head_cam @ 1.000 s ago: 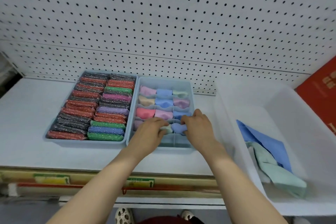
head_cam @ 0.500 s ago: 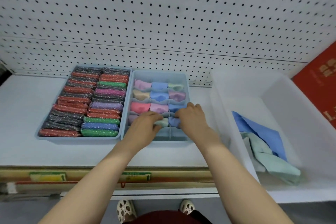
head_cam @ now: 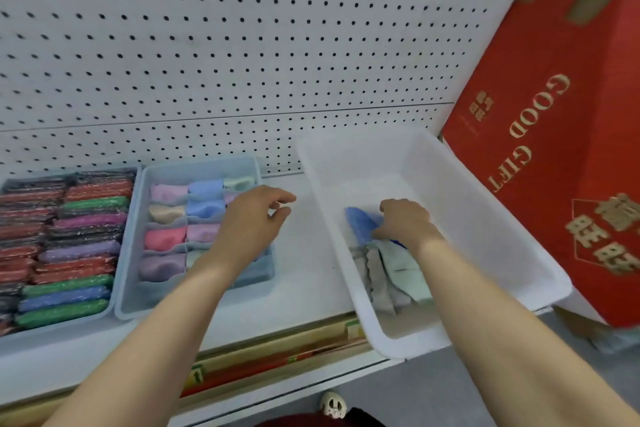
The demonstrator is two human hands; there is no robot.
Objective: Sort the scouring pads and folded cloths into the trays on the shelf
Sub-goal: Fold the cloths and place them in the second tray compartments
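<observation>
White pegboard backs a pale shelf (head_cam: pixel 311 274). Inside the clear plastic bin (head_cam: pixel 491 229) the right hand (head_cam: pixel 403 220) pinches a soft blue cloth (head_cam: pixel 360 224) at its near edge — light and limp, best taken by a gathered fold. Its long axis seems to run toward the pegboard. The left hand (head_cam: pixel 249 224), fingers loosely spread, hovers over the divided blue tray (head_cam: pixel 242 163) — holding nothing.

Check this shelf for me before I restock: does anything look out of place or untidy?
Mostly tidy. The odd spot is the white bin: a blue cloth and a mint green cloth lie loose and rumpled there, not folded into the divided cloth tray. The bin also overhangs the shelf's front edge.
</observation>
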